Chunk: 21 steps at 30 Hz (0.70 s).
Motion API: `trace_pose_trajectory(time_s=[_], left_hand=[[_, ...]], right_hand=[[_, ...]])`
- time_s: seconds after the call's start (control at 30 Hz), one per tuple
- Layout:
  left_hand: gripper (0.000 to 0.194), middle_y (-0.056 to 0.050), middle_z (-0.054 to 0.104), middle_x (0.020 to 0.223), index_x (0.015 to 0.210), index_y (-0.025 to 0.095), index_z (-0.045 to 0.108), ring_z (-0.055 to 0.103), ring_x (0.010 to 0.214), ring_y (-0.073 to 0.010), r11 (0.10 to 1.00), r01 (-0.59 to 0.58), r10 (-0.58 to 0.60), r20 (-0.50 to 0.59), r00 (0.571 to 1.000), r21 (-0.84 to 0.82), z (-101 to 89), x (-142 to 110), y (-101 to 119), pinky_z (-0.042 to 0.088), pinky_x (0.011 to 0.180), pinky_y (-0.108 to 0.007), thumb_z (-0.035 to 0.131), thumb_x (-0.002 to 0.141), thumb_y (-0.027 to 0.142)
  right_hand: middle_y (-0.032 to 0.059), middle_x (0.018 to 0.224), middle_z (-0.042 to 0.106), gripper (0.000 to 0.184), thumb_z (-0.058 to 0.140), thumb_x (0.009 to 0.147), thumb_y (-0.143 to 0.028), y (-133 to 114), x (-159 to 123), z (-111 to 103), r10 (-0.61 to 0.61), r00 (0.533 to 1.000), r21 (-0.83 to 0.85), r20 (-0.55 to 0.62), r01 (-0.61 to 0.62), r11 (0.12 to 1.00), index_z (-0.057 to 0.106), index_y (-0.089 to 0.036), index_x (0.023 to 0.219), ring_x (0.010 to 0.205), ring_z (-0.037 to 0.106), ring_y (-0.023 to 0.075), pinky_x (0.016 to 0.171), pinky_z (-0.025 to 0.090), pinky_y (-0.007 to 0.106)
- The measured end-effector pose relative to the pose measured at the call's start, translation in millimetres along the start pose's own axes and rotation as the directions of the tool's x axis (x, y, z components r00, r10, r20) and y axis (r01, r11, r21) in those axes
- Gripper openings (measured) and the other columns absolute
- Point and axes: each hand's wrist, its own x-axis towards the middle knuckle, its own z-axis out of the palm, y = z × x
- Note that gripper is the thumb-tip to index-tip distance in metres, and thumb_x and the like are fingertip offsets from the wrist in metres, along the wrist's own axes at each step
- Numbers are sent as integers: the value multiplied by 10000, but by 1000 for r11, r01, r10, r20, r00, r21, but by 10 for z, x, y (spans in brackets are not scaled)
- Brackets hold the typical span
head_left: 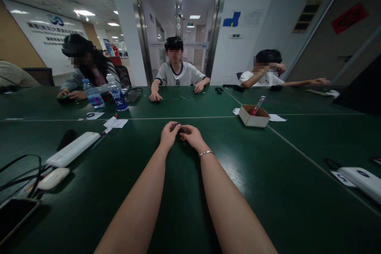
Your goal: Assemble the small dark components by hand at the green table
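My left hand [169, 135] and my right hand [193, 136] meet fingertip to fingertip over the green table [184, 190], with both arms stretched forward. The fingers of each are closed in a pinch. Between them a small dark spot shows, too small and shaded to name; it seems to be held by both. A silver bracelet [206, 153] circles my right wrist.
Right of my hands stands a small box [253, 120] with a clear tube [258, 105] in it. To the left lie a white power bank [74, 149], a white case [54, 178], cables and a phone [18, 216]. Two bottles [117, 94] stand farther back. People sit across the table.
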Motion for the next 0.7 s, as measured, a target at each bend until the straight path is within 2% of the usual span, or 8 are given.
trace_pose_trajectory(time_s=[0.07, 0.13, 0.23, 0.3, 0.4, 0.53, 0.63, 0.7], left_hand=[[210, -70, 627, 933, 895, 176, 663, 598, 831, -179, 996, -39, 41, -18, 999, 78, -11, -2, 6, 487, 682, -270, 645, 791, 357], [183, -73, 639, 966, 905, 178, 671, 603, 848, -185, 995, -35, 33, 24, 999, 96, -13, -13, 18, 491, 688, -274, 647, 789, 318], [165, -62, 662, 952, 924, 178, 664, 614, 766, -163, 997, 20, -29, 118, 993, 78, -6, -43, 33, 495, 655, -261, 652, 787, 269], [153, -61, 665, 953, 920, 174, 654, 616, 713, -146, 994, 56, -67, 114, 991, 91, 2, -60, 32, 495, 631, -249, 660, 785, 246], [143, -68, 664, 956, 924, 172, 636, 623, 664, -132, 989, 93, -101, 65, 993, 118, 17, -68, 21, 498, 604, -238, 663, 795, 229], [133, -72, 650, 976, 937, 172, 603, 631, 578, -112, 978, 159, -168, 56, 984, 132, -9, -77, 58, 499, 543, -217, 649, 815, 200], [134, -79, 628, 1016, 970, 176, 567, 659, 565, -125, 955, 275, -287, 120, 950, 109, -192, -174, 192, 510, 501, -213, 602, 845, 209], [149, -83, 628, 1015, 964, 175, 557, 685, 617, -149, 936, 331, -346, 139, 928, 116, -448, -320, 328, 529, 515, -219, 606, 837, 234]], right_hand=[[26, 870, 651, 267, 703, 703, -87, -10, -14, 29, -36, 999, -173, -35, 29, 985, 634, -153, 953, 603, 584, 129, 579, 497, 261], [6, 825, 631, 211, 737, 699, -123, -20, -31, 55, -115, 990, -366, -79, 78, 927, 635, -165, 879, 680, 577, 152, 650, 487, 277], [15, 818, 590, 181, 763, 689, -126, -35, -60, 82, -231, 968, -597, -102, 126, 792, 614, -173, 780, 779, 553, 187, 739, 464, 303], [37, 854, 572, 186, 770, 692, -117, -45, -80, 97, -255, 961, -672, -102, 122, 731, 613, -171, 776, 831, 543, 208, 778, 456, 322], [60, 898, 559, 181, 779, 714, -130, -57, -106, 114, -228, 967, -684, -114, 90, 724, 637, -163, 821, 889, 539, 231, 825, 458, 353], [51, 924, 554, 239, 772, 711, -100, -89, -164, 61, -167, 982, -594, -91, 81, 801, 663, -162, 913, 890, 561, 214, 845, 483, 360], [52, 969, 569, 305, 742, 702, -48, -193, -319, -123, -52, 998, -419, -28, 35, 907, 672, -166, 975, 848, 595, 181, 821, 514, 338], [60, 992, 595, 287, 737, 715, -71, -345, -530, -350, 5, 997, -351, 78, 23, 936, 688, -180, 976, 880, 612, 189, 848, 516, 348]])
